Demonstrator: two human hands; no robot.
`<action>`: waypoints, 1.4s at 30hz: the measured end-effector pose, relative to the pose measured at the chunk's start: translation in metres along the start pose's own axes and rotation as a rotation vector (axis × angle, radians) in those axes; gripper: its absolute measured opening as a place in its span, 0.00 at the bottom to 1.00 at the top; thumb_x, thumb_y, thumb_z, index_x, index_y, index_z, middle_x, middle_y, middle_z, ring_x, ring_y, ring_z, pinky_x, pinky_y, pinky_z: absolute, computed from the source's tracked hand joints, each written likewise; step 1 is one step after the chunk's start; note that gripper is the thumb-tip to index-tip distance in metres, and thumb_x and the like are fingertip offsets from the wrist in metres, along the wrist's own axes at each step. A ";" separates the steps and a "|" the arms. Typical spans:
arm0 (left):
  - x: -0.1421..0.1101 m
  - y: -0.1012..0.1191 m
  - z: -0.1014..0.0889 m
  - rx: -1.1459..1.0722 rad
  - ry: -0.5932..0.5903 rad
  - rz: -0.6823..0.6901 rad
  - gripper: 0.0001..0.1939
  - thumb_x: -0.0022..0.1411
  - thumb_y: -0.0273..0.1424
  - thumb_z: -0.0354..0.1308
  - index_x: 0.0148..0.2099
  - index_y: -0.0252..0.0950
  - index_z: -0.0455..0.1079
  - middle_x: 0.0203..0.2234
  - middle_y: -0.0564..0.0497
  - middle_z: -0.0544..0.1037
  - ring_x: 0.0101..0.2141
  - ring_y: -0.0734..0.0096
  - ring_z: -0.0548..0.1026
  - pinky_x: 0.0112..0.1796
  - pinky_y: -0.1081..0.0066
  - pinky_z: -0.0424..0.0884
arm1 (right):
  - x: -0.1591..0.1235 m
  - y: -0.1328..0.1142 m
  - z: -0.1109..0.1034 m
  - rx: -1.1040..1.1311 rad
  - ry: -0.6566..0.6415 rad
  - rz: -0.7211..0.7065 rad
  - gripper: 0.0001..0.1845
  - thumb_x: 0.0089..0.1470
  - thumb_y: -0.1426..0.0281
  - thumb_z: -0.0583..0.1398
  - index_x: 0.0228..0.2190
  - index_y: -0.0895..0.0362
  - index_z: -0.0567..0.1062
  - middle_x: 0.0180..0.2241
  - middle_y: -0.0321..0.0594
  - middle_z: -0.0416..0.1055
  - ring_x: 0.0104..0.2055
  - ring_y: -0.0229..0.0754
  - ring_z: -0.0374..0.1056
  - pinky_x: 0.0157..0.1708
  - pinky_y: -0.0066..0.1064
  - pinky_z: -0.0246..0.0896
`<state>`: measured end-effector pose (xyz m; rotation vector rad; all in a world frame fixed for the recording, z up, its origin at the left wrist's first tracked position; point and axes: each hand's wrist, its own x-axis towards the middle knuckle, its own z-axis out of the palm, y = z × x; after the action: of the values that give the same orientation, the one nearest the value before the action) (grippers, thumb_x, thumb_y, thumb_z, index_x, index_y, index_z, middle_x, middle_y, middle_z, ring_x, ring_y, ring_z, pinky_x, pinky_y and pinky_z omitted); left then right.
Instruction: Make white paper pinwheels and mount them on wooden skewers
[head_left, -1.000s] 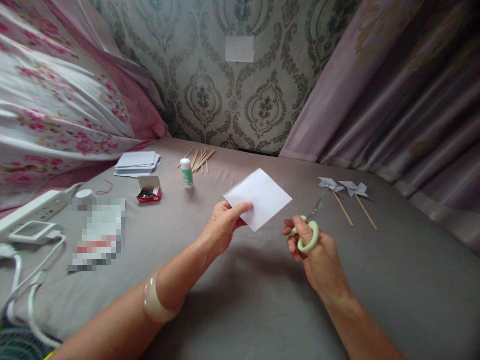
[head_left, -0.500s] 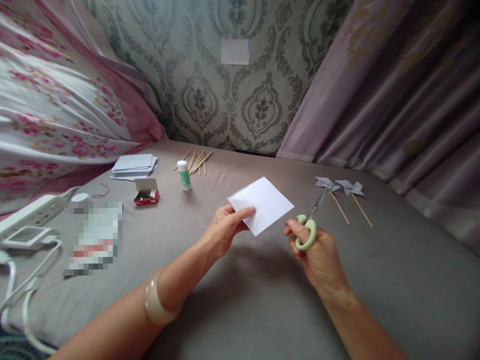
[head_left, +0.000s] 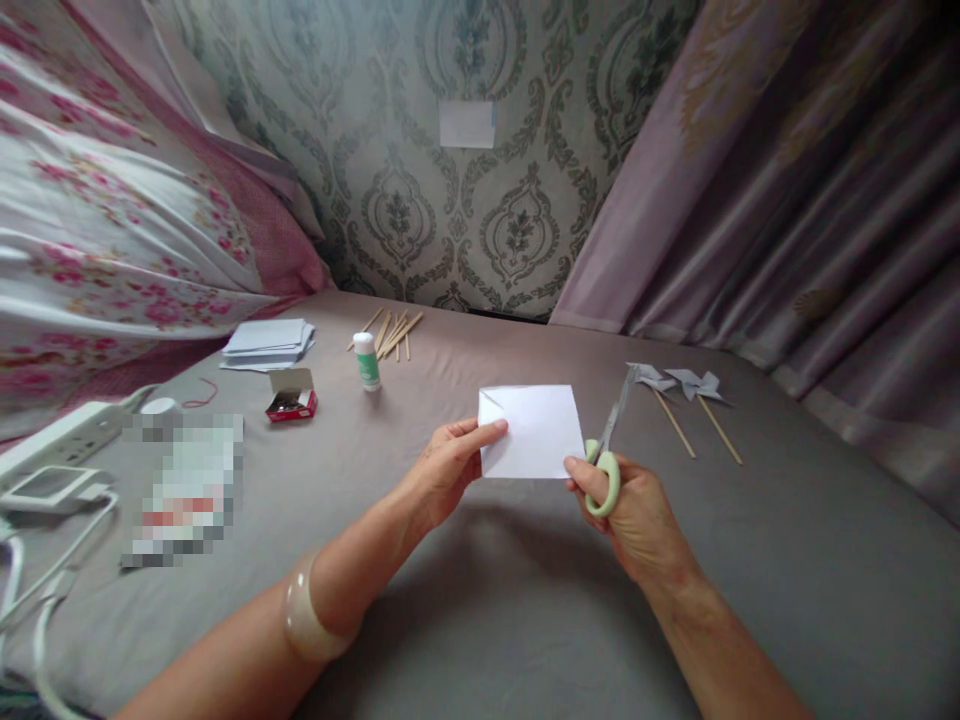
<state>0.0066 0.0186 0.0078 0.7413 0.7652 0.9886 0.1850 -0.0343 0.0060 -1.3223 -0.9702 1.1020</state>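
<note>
My left hand (head_left: 450, 467) pinches the left edge of a white square of paper (head_left: 536, 432), held just above the grey bedsheet (head_left: 480, 620). My right hand (head_left: 630, 510) grips the pale green handles of a pair of scissors (head_left: 606, 450); its fingertips touch the paper's right lower corner. The scissor blades point up and away, right beside the paper's right edge. A translucent bangle sits on my left wrist.
Two paper pinwheels on sticks (head_left: 686, 395) lie to the right. Further back are a glue stick (head_left: 366, 360), wooden sticks (head_left: 394, 330), a paper stack (head_left: 268, 343) and a small red box (head_left: 292, 400). A power strip and cables (head_left: 60, 450) lie at the left.
The paper has turned from a diamond to a level square and dropped lower. My right hand with the scissors has come in until it touches the paper's right corner.
</note>
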 end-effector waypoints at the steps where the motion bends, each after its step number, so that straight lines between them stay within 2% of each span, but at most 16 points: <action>1: 0.000 0.000 0.000 -0.034 -0.007 0.013 0.17 0.47 0.39 0.69 0.35 0.32 0.78 0.32 0.44 0.80 0.29 0.71 0.75 0.32 0.72 0.70 | -0.001 0.002 0.002 0.013 0.017 -0.013 0.20 0.40 0.56 0.68 0.17 0.59 0.71 0.09 0.25 0.53 0.12 0.27 0.45 0.12 0.23 0.38; 4: -0.002 -0.005 0.004 -0.095 -0.037 0.063 0.18 0.50 0.42 0.68 0.36 0.33 0.77 0.33 0.46 0.79 0.32 0.72 0.75 0.32 0.74 0.69 | -0.003 0.006 0.011 0.066 0.082 -0.052 0.20 0.40 0.56 0.68 0.19 0.59 0.73 0.09 0.26 0.55 0.12 0.28 0.46 0.13 0.24 0.39; 8: -0.008 -0.018 0.011 -0.045 -0.061 0.072 0.15 0.46 0.36 0.71 0.36 0.34 0.77 0.31 0.47 0.78 0.34 0.71 0.74 0.35 0.73 0.67 | -0.008 0.011 0.022 0.087 0.131 -0.072 0.20 0.40 0.55 0.68 0.20 0.59 0.73 0.11 0.28 0.57 0.13 0.29 0.47 0.13 0.25 0.41; 11: -0.012 -0.028 0.016 0.001 -0.071 0.070 0.14 0.47 0.34 0.70 0.38 0.34 0.78 0.33 0.47 0.79 0.33 0.71 0.74 0.35 0.72 0.65 | -0.013 0.013 0.030 0.072 0.144 -0.098 0.19 0.40 0.55 0.68 0.21 0.58 0.74 0.12 0.28 0.59 0.15 0.30 0.48 0.14 0.26 0.43; 16: -0.010 -0.033 0.016 0.026 0.031 0.080 0.11 0.47 0.34 0.69 0.32 0.33 0.78 0.31 0.47 0.80 0.29 0.73 0.72 0.33 0.72 0.64 | -0.017 0.011 0.034 -0.039 0.113 -0.089 0.21 0.41 0.52 0.66 0.22 0.58 0.73 0.15 0.31 0.64 0.16 0.31 0.51 0.16 0.26 0.46; 19: -0.004 -0.023 0.010 0.022 0.146 0.146 0.10 0.43 0.34 0.70 0.27 0.33 0.76 0.26 0.49 0.78 0.28 0.73 0.71 0.32 0.72 0.64 | -0.016 0.009 0.031 -0.124 0.041 0.009 0.26 0.40 0.48 0.65 0.24 0.60 0.74 0.20 0.37 0.70 0.16 0.31 0.53 0.16 0.27 0.48; 21: 0.001 -0.012 0.004 0.019 0.215 0.199 0.11 0.41 0.34 0.71 0.24 0.33 0.74 0.24 0.50 0.77 0.27 0.74 0.71 0.32 0.73 0.64 | -0.016 0.009 0.029 -0.186 -0.062 0.073 0.29 0.40 0.45 0.64 0.24 0.61 0.74 0.21 0.39 0.70 0.16 0.31 0.53 0.16 0.27 0.47; 24: 0.004 0.003 -0.002 -0.003 0.265 0.264 0.13 0.39 0.34 0.72 0.23 0.33 0.72 0.22 0.52 0.75 0.26 0.75 0.70 0.31 0.73 0.63 | -0.017 0.012 0.028 -0.252 -0.263 0.135 0.31 0.42 0.42 0.61 0.22 0.61 0.73 0.17 0.35 0.65 0.16 0.31 0.52 0.16 0.27 0.46; 27: 0.003 0.008 -0.002 -0.012 0.264 0.274 0.13 0.39 0.34 0.72 0.24 0.33 0.73 0.22 0.52 0.75 0.26 0.77 0.70 0.30 0.74 0.63 | -0.021 0.014 0.029 -0.304 -0.403 0.106 0.31 0.47 0.42 0.59 0.21 0.60 0.72 0.15 0.31 0.59 0.17 0.31 0.51 0.18 0.26 0.46; 30: 0.001 0.005 0.001 -0.006 0.242 0.245 0.13 0.40 0.34 0.72 0.25 0.33 0.74 0.23 0.51 0.76 0.26 0.77 0.70 0.30 0.74 0.63 | -0.025 0.012 0.029 -0.342 -0.442 0.064 0.30 0.48 0.43 0.58 0.20 0.60 0.71 0.17 0.32 0.58 0.20 0.31 0.51 0.19 0.25 0.47; 36: -0.004 0.000 0.006 0.003 0.214 0.199 0.11 0.40 0.32 0.72 0.28 0.32 0.77 0.25 0.50 0.78 0.25 0.77 0.70 0.29 0.74 0.64 | -0.027 0.007 0.029 -0.351 -0.470 0.083 0.30 0.47 0.43 0.58 0.18 0.59 0.69 0.16 0.32 0.57 0.20 0.32 0.50 0.19 0.25 0.49; 42: -0.007 0.001 0.007 -0.016 0.194 0.169 0.12 0.40 0.32 0.72 0.29 0.32 0.77 0.27 0.49 0.79 0.26 0.76 0.73 0.30 0.74 0.66 | -0.026 0.005 0.029 -0.353 -0.471 0.095 0.30 0.46 0.43 0.58 0.16 0.57 0.67 0.15 0.30 0.56 0.17 0.31 0.48 0.18 0.26 0.45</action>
<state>0.0100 0.0112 0.0135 0.7118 0.8712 1.2316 0.1502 -0.0527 0.0044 -1.4276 -1.5151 1.3965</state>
